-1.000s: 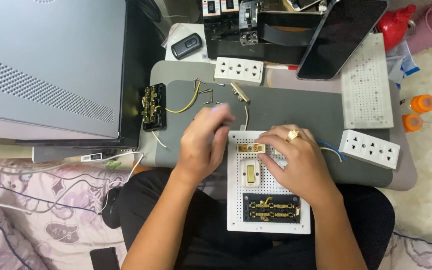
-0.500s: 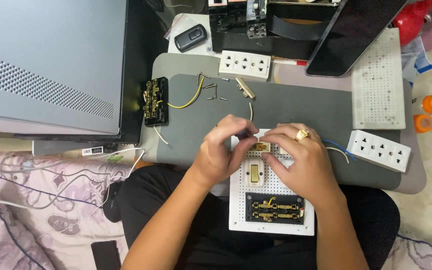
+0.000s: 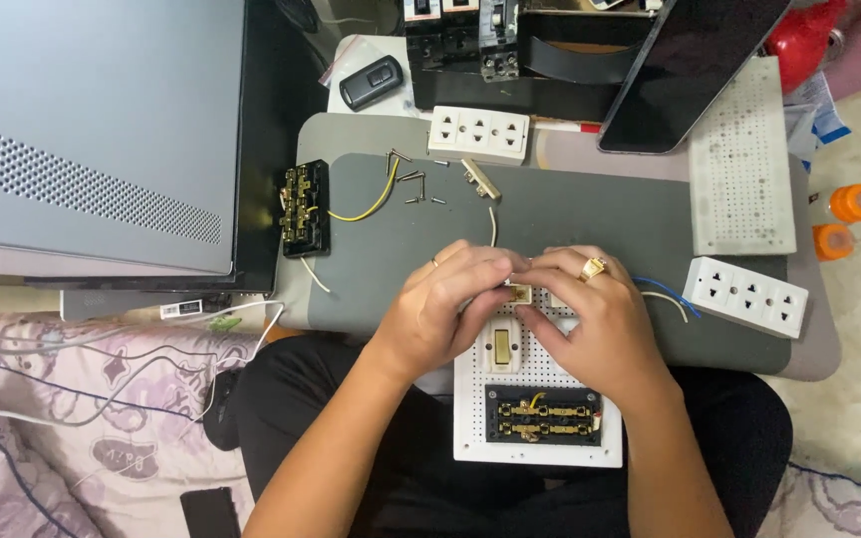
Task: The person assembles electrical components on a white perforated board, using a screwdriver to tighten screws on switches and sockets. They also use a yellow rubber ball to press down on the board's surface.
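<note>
A white perforated board (image 3: 470, 418) lies across my lap and the front of the grey table. On it sit a cream switch (image 3: 501, 345) and a black socket back with brass terminals (image 3: 542, 414). Both hands meet at the board's top edge around a small cream-and-brass part (image 3: 519, 293). My left hand (image 3: 445, 304) pinches it from the left; my right hand (image 3: 595, 314), with a gold ring, grips it from the right. The fingers hide most of the part.
Several loose screws (image 3: 416, 185) and a yellow wire (image 3: 376, 199) lie on the grey mat (image 3: 570, 214). A black socket back (image 3: 304, 207) sits left, white sockets (image 3: 478, 134) (image 3: 746, 295) behind and right, another perforated board (image 3: 741, 154), a tablet (image 3: 685, 60), and orange caps (image 3: 854, 202).
My left hand came in from the left and closed on the small part, meeting my right hand. The view shifted slightly downward.
</note>
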